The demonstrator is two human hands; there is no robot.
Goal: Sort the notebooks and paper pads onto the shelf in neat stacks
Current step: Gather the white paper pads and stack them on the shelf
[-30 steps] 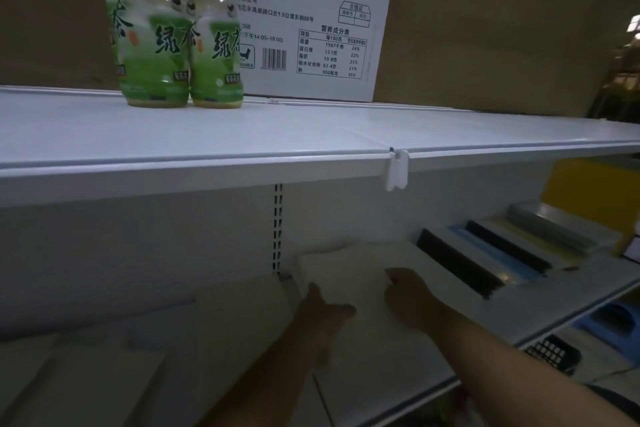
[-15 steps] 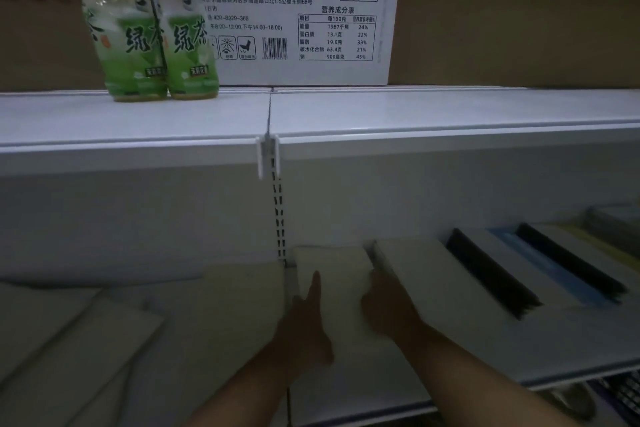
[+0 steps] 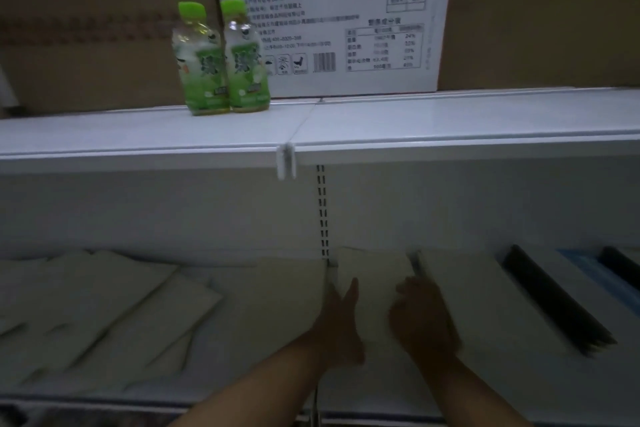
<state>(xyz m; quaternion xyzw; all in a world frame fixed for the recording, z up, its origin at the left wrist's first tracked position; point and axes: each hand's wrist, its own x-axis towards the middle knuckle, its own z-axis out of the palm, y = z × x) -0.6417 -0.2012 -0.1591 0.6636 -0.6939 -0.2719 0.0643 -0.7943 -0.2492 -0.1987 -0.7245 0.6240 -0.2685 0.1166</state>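
Observation:
On the dim lower shelf (image 3: 485, 399) a pale paper pad (image 3: 374, 274) lies between my two hands. My left hand (image 3: 341, 326) stands on edge against the pad's left side, fingers straight. My right hand (image 3: 420, 319) rests against the pad's right side with its fingers bent; its grip is hidden. Right of it lies another pale pad (image 3: 478, 295), then notebooks with black spines (image 3: 554, 298) and a blue one (image 3: 581, 263). Loose pale pads (image 3: 114, 308) lie scattered at odd angles on the left part of the shelf.
The upper white shelf (image 3: 450, 125) overhangs the work area, with a plastic clip (image 3: 285, 161) at its joint. Two green tea bottles (image 3: 221, 59) stand on it before a white printed carton (image 3: 346, 17) and brown boxes (image 3: 86, 28). A slotted upright (image 3: 322, 211) runs down the back wall.
The view has swung left, bringing the scattered pads on the left into sight. Both hands have squared the pale pad up against the back wall and stay on its two sides.

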